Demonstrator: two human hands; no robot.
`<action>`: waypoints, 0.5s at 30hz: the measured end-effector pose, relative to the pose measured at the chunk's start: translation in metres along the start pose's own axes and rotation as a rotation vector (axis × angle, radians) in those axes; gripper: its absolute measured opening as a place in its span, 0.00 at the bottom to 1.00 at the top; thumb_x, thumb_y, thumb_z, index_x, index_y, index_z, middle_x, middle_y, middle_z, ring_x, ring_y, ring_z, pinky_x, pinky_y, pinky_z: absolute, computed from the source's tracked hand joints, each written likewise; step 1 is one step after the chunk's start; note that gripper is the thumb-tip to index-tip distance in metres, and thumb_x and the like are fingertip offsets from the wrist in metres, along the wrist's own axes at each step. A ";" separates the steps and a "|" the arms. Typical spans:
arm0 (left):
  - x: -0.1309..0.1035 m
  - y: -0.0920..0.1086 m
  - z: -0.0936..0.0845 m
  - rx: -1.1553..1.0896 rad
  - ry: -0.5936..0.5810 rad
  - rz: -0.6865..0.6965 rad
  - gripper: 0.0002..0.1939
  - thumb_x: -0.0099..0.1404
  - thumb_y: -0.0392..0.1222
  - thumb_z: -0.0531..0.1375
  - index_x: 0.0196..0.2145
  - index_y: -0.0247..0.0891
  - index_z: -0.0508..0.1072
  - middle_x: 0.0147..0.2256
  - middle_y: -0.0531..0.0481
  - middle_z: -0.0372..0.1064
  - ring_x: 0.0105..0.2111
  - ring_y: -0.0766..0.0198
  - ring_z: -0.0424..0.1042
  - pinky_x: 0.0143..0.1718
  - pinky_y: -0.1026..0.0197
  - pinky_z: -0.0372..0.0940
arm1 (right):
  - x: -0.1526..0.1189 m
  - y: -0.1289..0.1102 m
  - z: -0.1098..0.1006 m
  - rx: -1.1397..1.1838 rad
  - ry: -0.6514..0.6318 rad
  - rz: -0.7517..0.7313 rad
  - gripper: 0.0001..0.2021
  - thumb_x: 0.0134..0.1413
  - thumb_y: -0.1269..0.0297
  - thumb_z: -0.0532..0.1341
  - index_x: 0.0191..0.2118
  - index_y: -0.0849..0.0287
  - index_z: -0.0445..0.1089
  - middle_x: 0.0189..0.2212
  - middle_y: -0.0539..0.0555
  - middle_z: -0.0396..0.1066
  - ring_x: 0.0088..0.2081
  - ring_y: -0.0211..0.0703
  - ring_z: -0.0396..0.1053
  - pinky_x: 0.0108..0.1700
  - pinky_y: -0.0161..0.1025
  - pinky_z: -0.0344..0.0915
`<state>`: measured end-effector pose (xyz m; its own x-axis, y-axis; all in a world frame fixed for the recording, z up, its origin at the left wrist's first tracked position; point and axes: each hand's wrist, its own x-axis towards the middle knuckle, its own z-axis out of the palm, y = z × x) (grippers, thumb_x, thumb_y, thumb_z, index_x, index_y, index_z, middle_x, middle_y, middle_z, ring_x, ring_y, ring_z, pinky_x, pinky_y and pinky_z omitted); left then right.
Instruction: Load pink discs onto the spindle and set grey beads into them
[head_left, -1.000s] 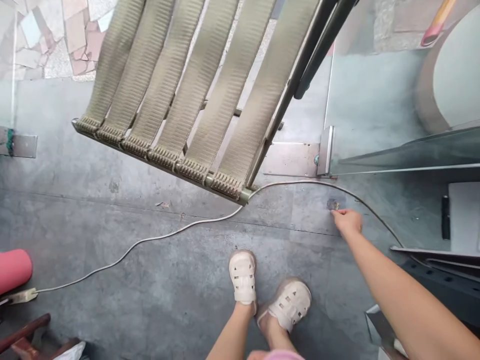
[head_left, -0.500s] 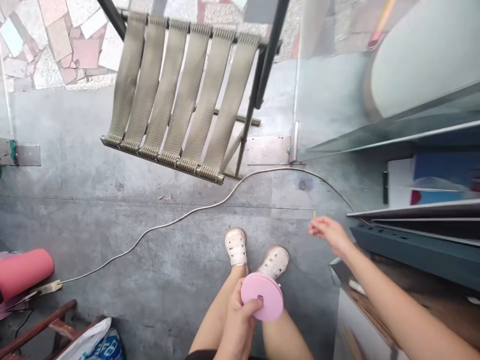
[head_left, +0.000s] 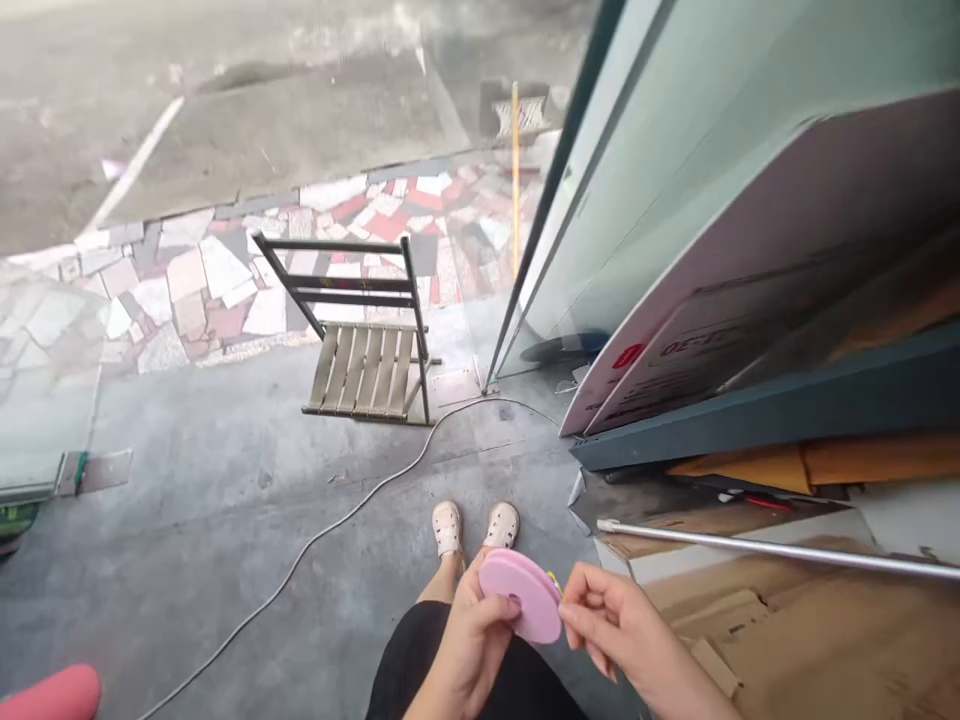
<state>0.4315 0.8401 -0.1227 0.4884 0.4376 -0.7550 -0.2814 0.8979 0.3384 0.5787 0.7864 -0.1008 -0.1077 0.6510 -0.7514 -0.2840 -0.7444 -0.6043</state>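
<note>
My left hand [head_left: 480, 630] grips a pink round spool [head_left: 517, 590], its thumb over the hole in the middle. The spool looks like two flat discs with a narrow groove between them. Against its right rim, my right hand [head_left: 604, 615] is closed in a pinch, thumb and forefinger together. Beside those fingertips a small yellow bit [head_left: 553, 580] shows at the spool's edge; what exactly the pinch holds is too small to make out. Both hands are in front of my lap, above the white shoes [head_left: 448, 528].
A folding chair [head_left: 364, 370] with webbing straps stands ahead on the grey floor. A cable [head_left: 330, 535] runs across the floor. To the right are a glass door [head_left: 600, 220], leaning boards, a metal pole [head_left: 750, 548] and cardboard [head_left: 817, 640]. A pink roll [head_left: 60, 692] lies lower left.
My right hand has come in from the far right to the spool's rim. The left hand still holds the spool. The view has tilted up, showing more of the chair and the ground outside.
</note>
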 end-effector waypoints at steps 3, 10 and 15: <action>-0.041 0.012 0.028 0.097 -0.065 0.024 0.09 0.45 0.30 0.59 0.28 0.35 0.68 0.26 0.51 0.69 0.27 0.66 0.65 0.31 0.65 0.59 | -0.044 -0.013 0.012 0.028 0.027 -0.077 0.24 0.42 0.40 0.59 0.24 0.59 0.57 0.16 0.45 0.62 0.13 0.27 0.53 0.16 0.28 0.49; -0.118 0.016 0.056 0.257 -0.270 0.031 0.09 0.46 0.31 0.59 0.28 0.37 0.66 0.24 0.50 0.71 0.24 0.65 0.67 0.28 0.65 0.59 | -0.139 -0.020 0.052 0.099 0.145 -0.206 0.20 0.43 0.48 0.62 0.23 0.60 0.58 0.16 0.44 0.62 0.14 0.27 0.55 0.17 0.27 0.52; -0.167 0.001 0.052 0.323 -0.369 0.006 0.08 0.46 0.31 0.59 0.28 0.37 0.65 0.26 0.49 0.72 0.27 0.63 0.69 0.29 0.63 0.60 | -0.194 0.004 0.087 0.175 0.225 -0.309 0.18 0.44 0.50 0.62 0.23 0.60 0.58 0.16 0.44 0.63 0.14 0.28 0.56 0.17 0.27 0.53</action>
<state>0.3924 0.7698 0.0331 0.7640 0.3781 -0.5227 -0.0431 0.8384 0.5434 0.5159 0.6700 0.0656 0.2133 0.7768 -0.5925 -0.4298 -0.4700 -0.7710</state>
